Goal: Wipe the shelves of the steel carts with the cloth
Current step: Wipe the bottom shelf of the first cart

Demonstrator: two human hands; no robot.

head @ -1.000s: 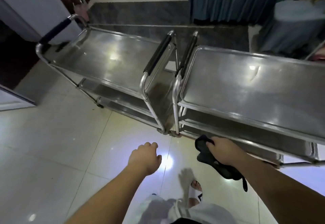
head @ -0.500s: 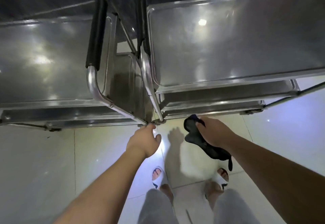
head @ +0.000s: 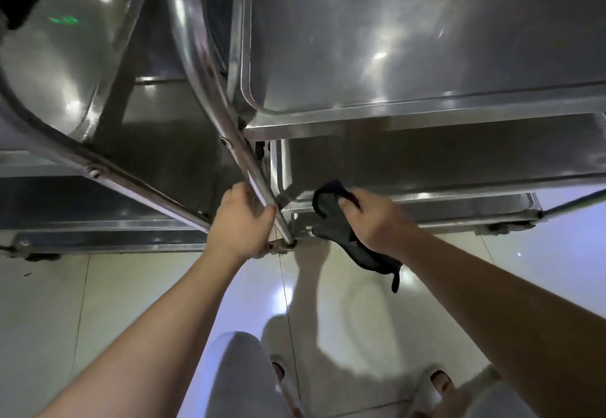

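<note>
The left hand point(head: 241, 220) curls around the slanted steel leg tube point(head: 252, 175) of the right cart, thumb on the near side and fingers wrapped behind it, low down near the foot of the frame. The right hand point(head: 377, 217) grips a dark cloth point(head: 331, 220), fingers bent over the bunched fabric, with a loose tail of the cloth hanging below the wrist toward the floor. The bunched end of the cloth sits at the front left corner of the right cart's lower shelf point(head: 426, 168), touching or just over its rim; which of the two cannot be told. Above it the right cart's top shelf point(head: 410, 40) shines with light reflections. The left cart point(head: 82, 73) stands just beside it, their frames nearly meeting. Pale tiled floor point(head: 131, 302) lies below.
</note>
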